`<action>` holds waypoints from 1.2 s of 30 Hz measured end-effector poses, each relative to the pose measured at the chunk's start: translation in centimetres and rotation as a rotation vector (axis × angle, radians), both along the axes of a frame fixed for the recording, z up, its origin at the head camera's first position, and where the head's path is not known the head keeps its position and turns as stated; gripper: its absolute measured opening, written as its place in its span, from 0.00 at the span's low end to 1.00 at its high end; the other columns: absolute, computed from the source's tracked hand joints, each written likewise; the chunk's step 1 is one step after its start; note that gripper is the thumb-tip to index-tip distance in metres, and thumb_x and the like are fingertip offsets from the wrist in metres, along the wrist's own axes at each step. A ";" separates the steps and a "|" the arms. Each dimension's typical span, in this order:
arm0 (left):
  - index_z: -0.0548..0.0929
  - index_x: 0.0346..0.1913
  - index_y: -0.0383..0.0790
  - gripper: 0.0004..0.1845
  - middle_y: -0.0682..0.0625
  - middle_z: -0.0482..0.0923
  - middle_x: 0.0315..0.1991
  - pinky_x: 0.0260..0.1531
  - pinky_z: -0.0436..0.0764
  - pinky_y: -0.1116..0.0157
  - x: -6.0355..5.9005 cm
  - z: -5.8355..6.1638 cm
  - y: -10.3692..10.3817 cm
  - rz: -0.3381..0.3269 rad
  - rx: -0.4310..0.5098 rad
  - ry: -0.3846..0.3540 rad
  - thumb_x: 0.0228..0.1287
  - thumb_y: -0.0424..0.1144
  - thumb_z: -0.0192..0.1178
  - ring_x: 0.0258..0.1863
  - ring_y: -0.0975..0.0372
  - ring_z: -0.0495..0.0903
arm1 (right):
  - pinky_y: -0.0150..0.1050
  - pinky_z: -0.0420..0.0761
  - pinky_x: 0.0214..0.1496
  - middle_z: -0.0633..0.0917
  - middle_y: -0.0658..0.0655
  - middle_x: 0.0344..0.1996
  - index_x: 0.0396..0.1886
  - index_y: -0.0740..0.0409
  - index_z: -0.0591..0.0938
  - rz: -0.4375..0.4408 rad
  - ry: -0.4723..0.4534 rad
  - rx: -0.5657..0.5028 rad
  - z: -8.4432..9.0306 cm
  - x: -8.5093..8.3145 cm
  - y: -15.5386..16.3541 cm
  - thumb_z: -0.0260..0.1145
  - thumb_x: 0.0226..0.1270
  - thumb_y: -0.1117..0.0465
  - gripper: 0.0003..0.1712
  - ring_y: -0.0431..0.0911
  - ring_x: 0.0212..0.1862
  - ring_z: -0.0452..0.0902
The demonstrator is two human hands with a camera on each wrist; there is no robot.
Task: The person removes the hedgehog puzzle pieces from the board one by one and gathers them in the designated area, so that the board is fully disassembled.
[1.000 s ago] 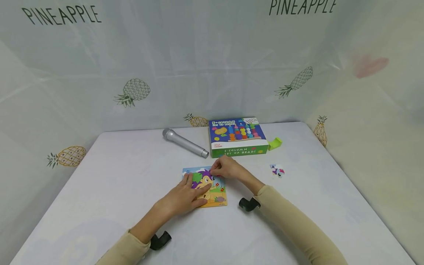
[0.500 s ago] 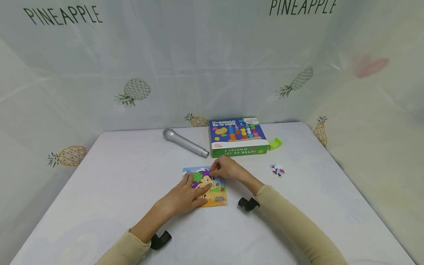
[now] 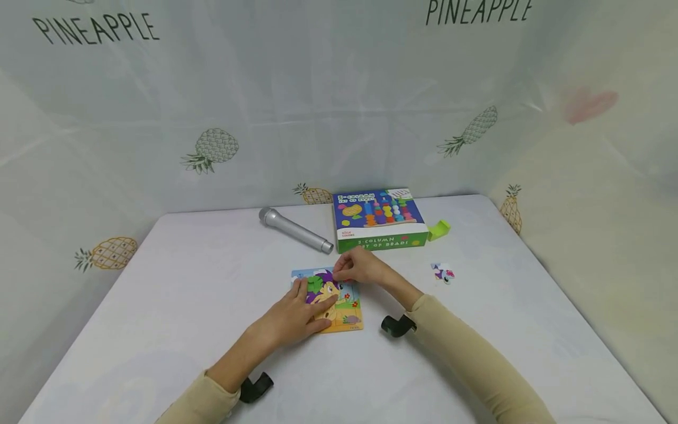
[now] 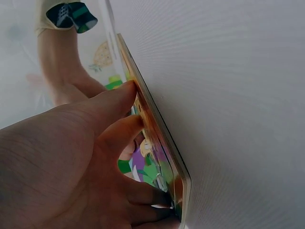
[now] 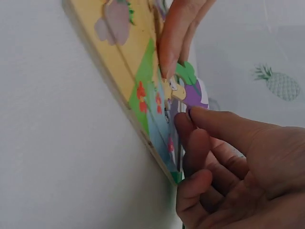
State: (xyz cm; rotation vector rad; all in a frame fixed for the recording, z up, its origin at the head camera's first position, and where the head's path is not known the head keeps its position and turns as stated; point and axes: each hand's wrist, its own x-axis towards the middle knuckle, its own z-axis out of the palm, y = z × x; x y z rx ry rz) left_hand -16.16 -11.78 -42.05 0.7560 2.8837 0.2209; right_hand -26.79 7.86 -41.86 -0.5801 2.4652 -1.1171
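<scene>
A small picture puzzle of a purple-haired cartoon character lies flat on the white table, on a thin board. My left hand rests on its left part with the fingers spread; in the left wrist view the thumb presses near the board's edge. At the upper right of the puzzle, my right hand pinches a purple-and-green puzzle piece between thumb and forefinger. That piece stands tilted up from the board in the right wrist view. The fingers partly hide its lower edge.
A loose puzzle piece lies right of the puzzle. Behind are a silver toy microphone, a bead-set box and a bright green object touching or close to the box's right side. A patterned cloth hangs behind the table.
The green patch beside the purple hair now looks ragged rather than smooth. My right fingers have shifted very slightly left; the left hand stays where it was.
</scene>
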 end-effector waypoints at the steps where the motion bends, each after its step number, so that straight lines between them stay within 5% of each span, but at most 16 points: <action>1: 0.63 0.64 0.66 0.27 0.26 0.49 0.67 0.53 0.70 0.43 0.0 -0.1 0.0 -0.002 0.001 0.005 0.61 0.63 0.45 0.66 0.34 0.50 | 0.29 0.75 0.27 0.85 0.53 0.26 0.33 0.55 0.83 0.006 0.007 -0.010 0.0 0.0 0.0 0.67 0.56 0.57 0.07 0.41 0.24 0.75; 15: 0.63 0.64 0.65 0.27 0.26 0.50 0.66 0.52 0.71 0.43 0.0 0.0 0.1 -0.014 -0.001 0.024 0.62 0.63 0.46 0.65 0.34 0.51 | 0.30 0.75 0.28 0.85 0.54 0.27 0.34 0.55 0.84 0.085 0.020 -0.059 0.1 -0.1 0.8 0.65 0.58 0.58 0.07 0.41 0.24 0.73; 31: 0.62 0.64 0.67 0.28 0.28 0.49 0.68 0.52 0.71 0.43 0.1 -0.2 0.1 0.008 -0.003 -0.001 0.61 0.63 0.46 0.66 0.35 0.50 | 0.38 0.80 0.36 0.86 0.50 0.31 0.37 0.52 0.84 -0.089 -0.045 -0.055 0.1 -1.0 2.6 0.64 0.59 0.54 0.09 0.46 0.33 0.77; 36: 0.61 0.65 0.67 0.28 0.28 0.48 0.68 0.53 0.70 0.43 0.0 -0.2 0.1 0.010 -0.004 0.003 0.61 0.63 0.46 0.66 0.35 0.50 | 0.35 0.77 0.30 0.86 0.53 0.31 0.38 0.53 0.84 -0.102 -0.044 -0.030 0.4 -1.1 5.3 0.64 0.59 0.54 0.11 0.46 0.29 0.75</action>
